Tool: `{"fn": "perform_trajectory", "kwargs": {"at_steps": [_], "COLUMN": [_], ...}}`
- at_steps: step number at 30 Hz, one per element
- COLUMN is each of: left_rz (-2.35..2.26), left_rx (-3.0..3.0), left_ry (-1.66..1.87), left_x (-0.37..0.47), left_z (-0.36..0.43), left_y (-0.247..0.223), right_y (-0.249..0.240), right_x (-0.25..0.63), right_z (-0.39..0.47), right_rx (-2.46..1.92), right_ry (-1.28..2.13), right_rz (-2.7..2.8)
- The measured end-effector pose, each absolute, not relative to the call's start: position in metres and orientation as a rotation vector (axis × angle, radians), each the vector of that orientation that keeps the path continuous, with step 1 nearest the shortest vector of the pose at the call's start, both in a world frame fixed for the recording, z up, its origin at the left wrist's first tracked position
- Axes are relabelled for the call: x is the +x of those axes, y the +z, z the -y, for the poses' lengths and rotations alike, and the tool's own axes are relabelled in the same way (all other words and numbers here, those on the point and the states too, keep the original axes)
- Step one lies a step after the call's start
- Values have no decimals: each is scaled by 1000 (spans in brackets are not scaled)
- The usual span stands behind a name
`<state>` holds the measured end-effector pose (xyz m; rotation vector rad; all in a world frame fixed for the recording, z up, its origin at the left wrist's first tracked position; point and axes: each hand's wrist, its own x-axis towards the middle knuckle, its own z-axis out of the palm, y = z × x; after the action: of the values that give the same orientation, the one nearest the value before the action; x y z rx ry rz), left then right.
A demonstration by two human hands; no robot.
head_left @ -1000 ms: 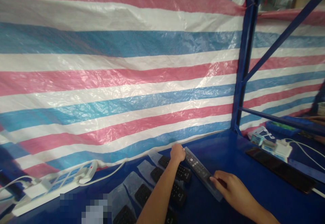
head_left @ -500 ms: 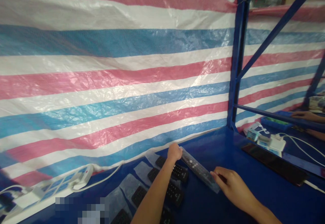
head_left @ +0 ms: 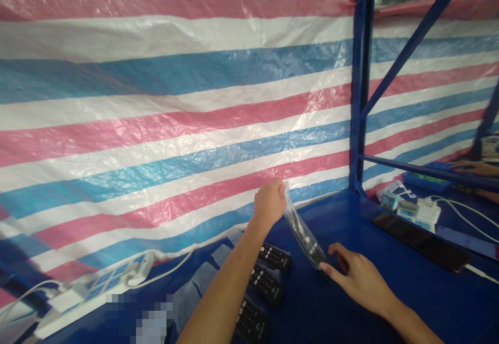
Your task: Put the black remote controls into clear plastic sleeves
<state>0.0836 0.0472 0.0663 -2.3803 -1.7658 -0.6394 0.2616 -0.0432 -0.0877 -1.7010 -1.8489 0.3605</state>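
Note:
My left hand is closed on the upper end of a clear plastic sleeve. Inside the sleeve lies a black remote control, slanting down toward the table with its upper end raised. My right hand is at the lower end of the remote, its thumb tip at that end and its index finger apart from the thumb. Under my left forearm several more black remotes rest in a row, in clear sleeves; the forearm hides part of them.
A blue table stands against a striped plastic sheet and a blue metal post. At left is a white power strip with cables. At right lie a black phone, white chargers, a blue tray and another person's hand.
My left hand has risen, lifting the sleeve's upper end, so the remote tilts more steeply. My right hand stays near the lower end, with thumb and index finger wider apart. The view has shifted slightly.

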Motion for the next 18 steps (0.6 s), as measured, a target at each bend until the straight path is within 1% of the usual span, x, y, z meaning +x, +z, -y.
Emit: {"fn": "perform_trajectory", "kwargs": {"at_steps": [5,11,14,18], "left_rz": [1663,1633,1546,1396], "left_rx": [-2349,-2272,-2244,-2169], "left_ry": [-679,-795,-1024,-1517], "left_x": [90,93,82,51], "left_z": [-36,-31,-34,-56], "left_y": [85,102,119,136], "right_y": [-88,-91,-90,-87], "right_x": [254,252,255,265], "right_z": [46,46,47,45], "right_rx": [-1734,-1683,-1681,-1766], "right_ry": [396,385,373,338], "right_rz": [1983,1973,1972,1926]}}
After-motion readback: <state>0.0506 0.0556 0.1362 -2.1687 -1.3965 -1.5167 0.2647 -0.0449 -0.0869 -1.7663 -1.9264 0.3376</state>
